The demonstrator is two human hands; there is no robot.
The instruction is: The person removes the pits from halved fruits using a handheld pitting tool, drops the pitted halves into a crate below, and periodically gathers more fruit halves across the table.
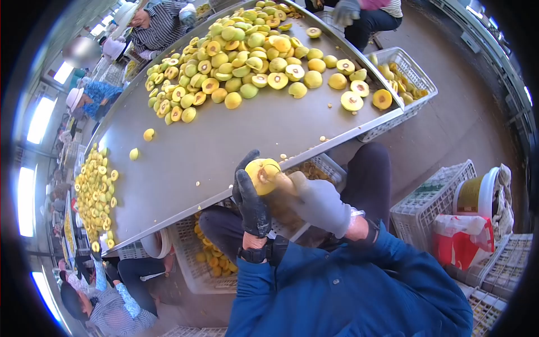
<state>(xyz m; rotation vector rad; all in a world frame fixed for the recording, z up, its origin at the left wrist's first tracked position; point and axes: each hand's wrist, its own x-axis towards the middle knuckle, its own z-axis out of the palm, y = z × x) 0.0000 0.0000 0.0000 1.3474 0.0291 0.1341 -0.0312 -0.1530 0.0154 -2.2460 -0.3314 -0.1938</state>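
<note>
My left hand [250, 197], in a black glove, holds a halved yellow fruit [261, 174] with its cut face up, just off the metal table's front edge. My right hand [320, 203], in a grey glove, is closed round a tool [285, 183] with a light, blurred handle. The tool meets the cut face at the brown pit hollow; its tip is hard to make out. Beyond my hands, a large heap of halved fruit [241, 62] covers the far part of the metal table [185, 151].
Below the table edge stand a crate of fruit pieces [185, 253] and another crate [331, 168]. A filled crate [418, 73] is at the upper right. White crates [432, 194], a bucket [477, 194] and a red-white bag [463, 241] stand right. Several people work around the table.
</note>
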